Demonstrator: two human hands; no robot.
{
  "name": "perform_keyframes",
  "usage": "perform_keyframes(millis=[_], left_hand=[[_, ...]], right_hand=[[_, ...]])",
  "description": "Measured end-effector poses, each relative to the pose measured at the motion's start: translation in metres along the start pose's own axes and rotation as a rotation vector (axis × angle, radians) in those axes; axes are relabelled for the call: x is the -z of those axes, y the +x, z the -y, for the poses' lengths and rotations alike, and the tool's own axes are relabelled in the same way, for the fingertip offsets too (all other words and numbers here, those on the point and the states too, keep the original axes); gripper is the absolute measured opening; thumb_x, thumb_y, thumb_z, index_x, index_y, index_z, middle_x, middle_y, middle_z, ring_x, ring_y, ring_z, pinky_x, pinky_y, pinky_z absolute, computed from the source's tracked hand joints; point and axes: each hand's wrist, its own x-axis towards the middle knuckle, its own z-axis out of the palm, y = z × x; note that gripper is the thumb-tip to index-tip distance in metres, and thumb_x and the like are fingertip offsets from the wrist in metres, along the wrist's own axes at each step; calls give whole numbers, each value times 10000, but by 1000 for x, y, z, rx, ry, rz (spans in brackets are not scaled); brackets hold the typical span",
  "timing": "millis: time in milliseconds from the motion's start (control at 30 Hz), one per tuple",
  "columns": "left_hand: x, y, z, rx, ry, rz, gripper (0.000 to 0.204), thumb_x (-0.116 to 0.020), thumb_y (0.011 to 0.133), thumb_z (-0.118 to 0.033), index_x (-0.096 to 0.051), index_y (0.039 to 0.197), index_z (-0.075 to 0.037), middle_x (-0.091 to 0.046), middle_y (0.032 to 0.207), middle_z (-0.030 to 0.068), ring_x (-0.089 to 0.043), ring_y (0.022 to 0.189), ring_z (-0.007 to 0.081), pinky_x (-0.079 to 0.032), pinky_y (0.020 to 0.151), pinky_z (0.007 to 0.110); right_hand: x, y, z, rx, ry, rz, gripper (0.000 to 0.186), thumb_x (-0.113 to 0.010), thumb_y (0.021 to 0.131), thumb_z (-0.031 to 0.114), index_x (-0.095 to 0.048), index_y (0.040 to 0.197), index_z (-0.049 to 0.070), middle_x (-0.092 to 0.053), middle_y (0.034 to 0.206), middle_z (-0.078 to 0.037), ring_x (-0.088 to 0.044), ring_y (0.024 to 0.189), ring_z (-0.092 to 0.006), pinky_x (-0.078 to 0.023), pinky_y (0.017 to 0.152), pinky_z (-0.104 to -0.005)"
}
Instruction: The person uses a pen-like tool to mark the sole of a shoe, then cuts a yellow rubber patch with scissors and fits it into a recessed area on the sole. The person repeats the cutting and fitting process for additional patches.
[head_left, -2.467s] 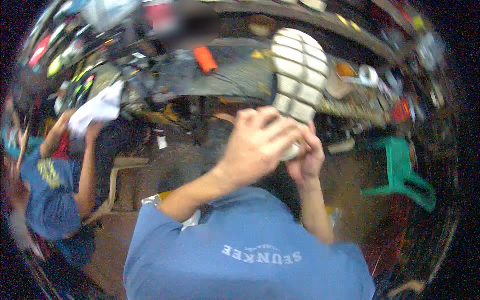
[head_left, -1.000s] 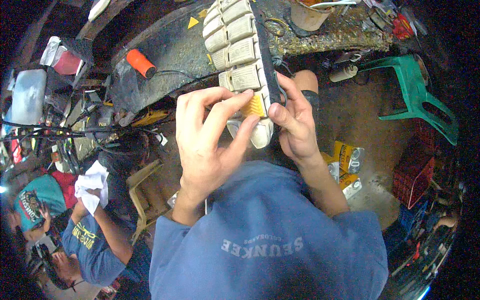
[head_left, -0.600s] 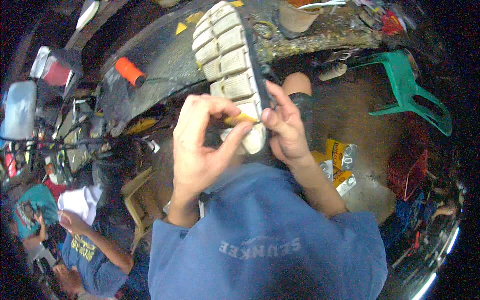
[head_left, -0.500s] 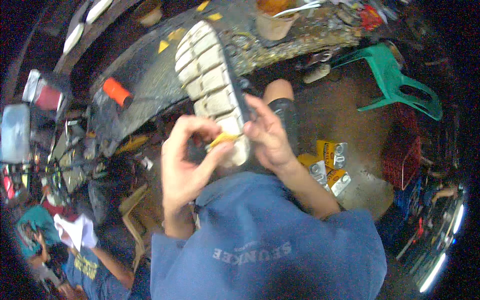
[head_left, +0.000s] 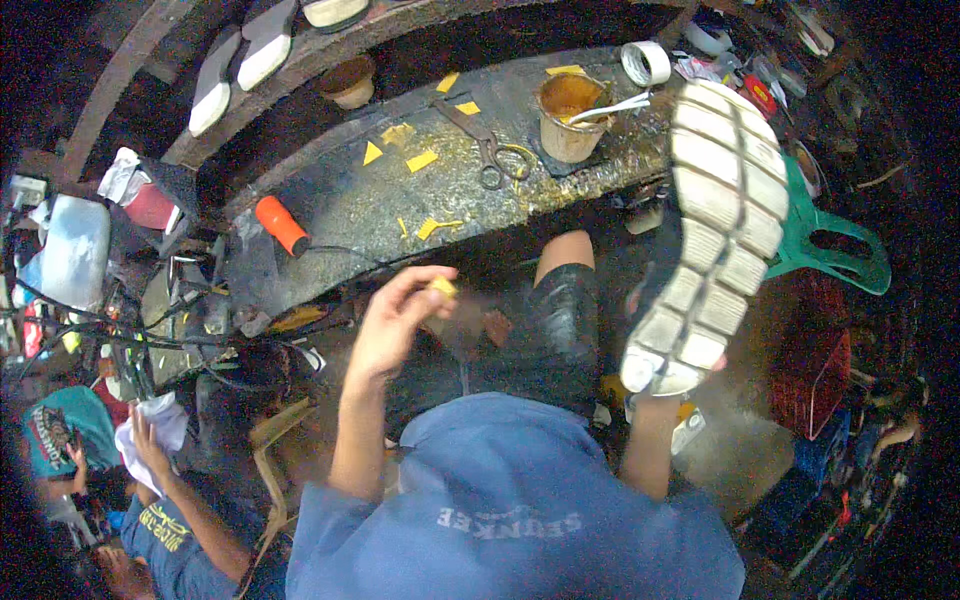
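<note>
Between the thumb and fingers of my left hand (head_left: 388, 322) is a small yellow piece (head_left: 443, 288), held over my lap. My right hand (head_left: 719, 364) grips a shoe (head_left: 728, 205) from behind at the heel end; most of that hand is hidden by it. The shoe stands toe up to the right, its white, grooved sole facing me. A gap separates the left hand from the shoe. On the bench beyond lie several yellow scraps (head_left: 422, 161) and a pair of scissors (head_left: 490, 155).
The dark workbench (head_left: 340, 220) bears a tub of amber paste (head_left: 568, 135), an orange cylinder (head_left: 281, 226) with a cord and a tape roll (head_left: 645, 64). A green plastic stool (head_left: 838, 245) stands right of the shoe. Another person (head_left: 205, 520) holds a white cloth (head_left: 150, 440) at lower left.
The shoe has moved to the right and away from my left hand, carried by my right hand. My left hand no longer presses at the heel and holds the yellow piece apart.
</note>
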Motion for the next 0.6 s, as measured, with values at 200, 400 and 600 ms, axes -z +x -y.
perform_keyframes(millis=[200, 400, 600], left_hand=[[-37, 51, -44, -130, 155, -61, 397, -701, 955, -54, -624, 1344, -42, -663, 1046, 21, -650, 995, 98, -524, 899, 257], [-52, 129, -139, -574, 286, 75, 326, -768, 913, -153, -709, 1205, -20, -730, 1080, 61, -671, 995, 136, -550, 899, 312], [-74, 292, -250, -571, 476, -40, 363, -806, 883, -172, -719, 1206, -32, -755, 970, 69, -667, 802, 123, -555, 746, 282]], right_hand=[[-4, 0, 29, 122, -55, 5, 786, -669, 901, 407, -397, 1560, 74, -526, 1504, -187, -572, 1315, -372, -482, 1097, -530], [-8, -7, 29, 165, -107, -7, 722, -625, 953, 416, -407, 1547, 70, -541, 1484, -184, -598, 1279, -365, -514, 1063, -524], [-18, -14, 20, 164, -154, -53, 662, -581, 1004, 426, -418, 1535, 65, -556, 1464, -181, -623, 1244, -358, -546, 1030, -518]])
